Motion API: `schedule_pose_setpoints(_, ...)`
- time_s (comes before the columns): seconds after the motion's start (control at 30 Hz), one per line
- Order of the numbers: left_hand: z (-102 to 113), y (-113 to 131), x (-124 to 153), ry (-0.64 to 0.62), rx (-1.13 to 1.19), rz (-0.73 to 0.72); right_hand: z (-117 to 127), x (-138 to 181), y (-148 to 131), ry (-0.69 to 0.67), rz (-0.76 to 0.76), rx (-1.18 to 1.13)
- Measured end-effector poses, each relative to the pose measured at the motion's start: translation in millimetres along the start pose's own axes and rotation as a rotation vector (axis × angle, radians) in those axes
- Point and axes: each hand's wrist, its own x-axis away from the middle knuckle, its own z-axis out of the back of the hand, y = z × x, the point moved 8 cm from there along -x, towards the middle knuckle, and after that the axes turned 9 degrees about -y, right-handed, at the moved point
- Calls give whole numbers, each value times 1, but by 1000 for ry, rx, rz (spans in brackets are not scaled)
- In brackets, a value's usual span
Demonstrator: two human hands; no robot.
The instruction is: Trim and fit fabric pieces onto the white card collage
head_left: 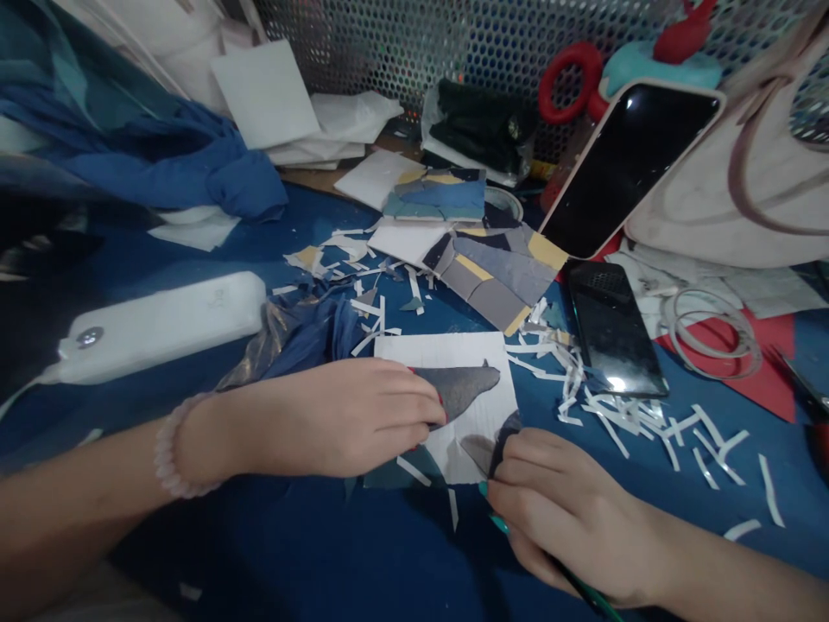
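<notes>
My left hand (363, 415) reaches in from the left, fingers closed on a grey pointed scrap (463, 386) that lies over a square white card (446, 350). At the card's lower right corner, the closed fingers of my right hand (570, 501) pinch a dark scrap (506, 442). A slim green tool (589, 596) also runs under that hand; its kind is hidden. Below my left fingers, a dark green piece (389, 471) shows partly from under the card. Thin white strips lie beside it.
Patchwork-covered cards (492, 276) are stacked behind the white card. White strips (648, 419) litter the blue table on the right. A phone (615, 328) lies flat, and another phone (638, 164) leans upright. A white power bank-like device (168, 328) and blue cloth (194, 164) are at left.
</notes>
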Motion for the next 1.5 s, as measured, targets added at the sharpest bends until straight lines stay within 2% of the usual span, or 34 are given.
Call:
schedule_pose_setpoints(0.2,5,9,-1,33,-95,5,-1,0,1,-21,-11,3)
schedule_pose_setpoints(0.43,-4,-4,4,-34,85,101,1,0,1,-1,-2,3)
schedule_pose_setpoints(0.67,-8,-7,6,-65,174,130,0,-1,2,-18,-13,20)
schedule_pose_setpoints(1.07,-11,-8,6,-112,191,116,-1,-1,1,-26,-8,36)
schedule_pose_setpoints(1.3,-6,-9,5,-96,232,116,1,-2,0,-9,-1,39)
schedule_pose_setpoints(1.5,-10,-11,6,-102,223,104,1,-2,0,-20,0,39)
